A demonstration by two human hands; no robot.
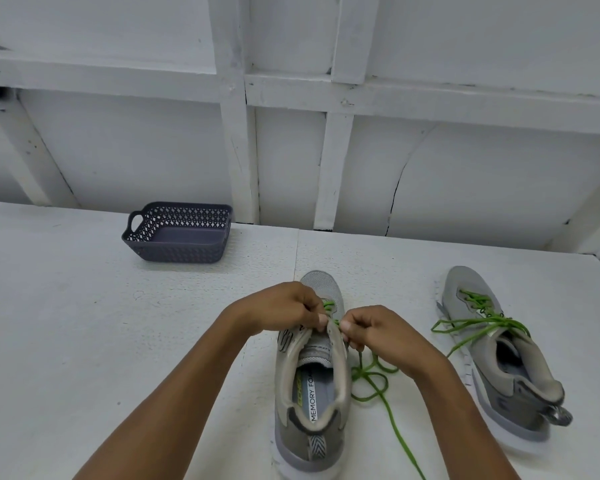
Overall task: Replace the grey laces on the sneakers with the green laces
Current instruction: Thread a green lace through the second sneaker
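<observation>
Two grey mesh sneakers stand on the white worktop (118, 341); the right sneaker (513, 375) carries a green lace (475, 301). At the left sneaker (310, 410) the left hand (284, 310) pinches the eyelet edge while the right hand (378, 330) pinches the thin green cord lace (362, 371). Limp and light, the cord is best held near its stiff tip.

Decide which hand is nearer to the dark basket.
Left. The left hand sits in front and right of the basket, on the middle sneaker; the right hand, pinching the green lace, is farther right.
</observation>
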